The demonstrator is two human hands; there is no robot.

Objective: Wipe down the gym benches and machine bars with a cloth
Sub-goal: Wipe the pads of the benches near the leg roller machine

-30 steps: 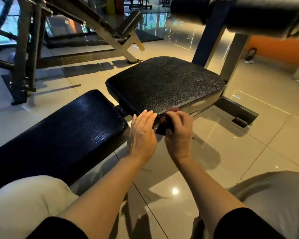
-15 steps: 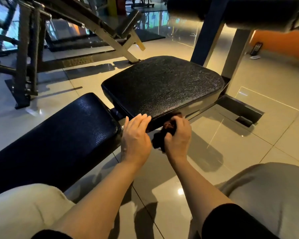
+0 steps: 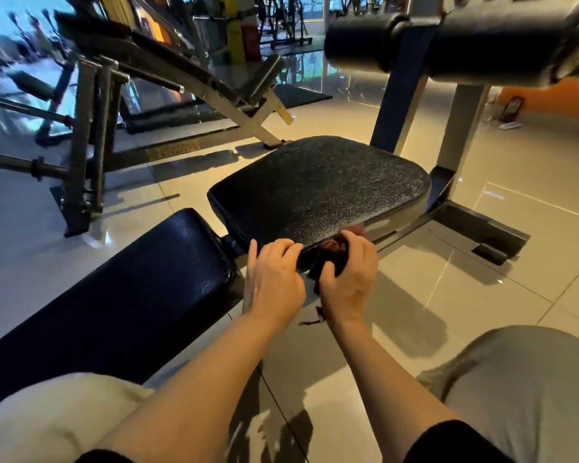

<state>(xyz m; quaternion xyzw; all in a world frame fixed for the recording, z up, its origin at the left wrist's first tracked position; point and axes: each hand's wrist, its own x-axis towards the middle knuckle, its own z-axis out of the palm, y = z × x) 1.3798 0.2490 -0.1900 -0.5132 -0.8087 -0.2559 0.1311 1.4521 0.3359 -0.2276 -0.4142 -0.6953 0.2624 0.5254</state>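
Right hand (image 3: 348, 279): fingers curling round a dark crumpled cloth (image 3: 331, 259), pressing it against the near edge of the black textured vinyl seat pad (image 3: 318, 192). Left hand (image 3: 274, 279): lying at 9 o'clock of the cloth, fingers (image 3: 283, 250) held together and bending over the same pad edge. Long glossy black bench pad (image 3: 114, 295): lying at 8 o'clock of the seat pad, above the glossy tiled floor (image 3: 482, 295).

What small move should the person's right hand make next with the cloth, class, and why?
Probably slide the cloth along the near edge of the seat pad, away from the left hand. The right hand already holds it bunched against that edge, while the left hand rests there and blocks the other way.
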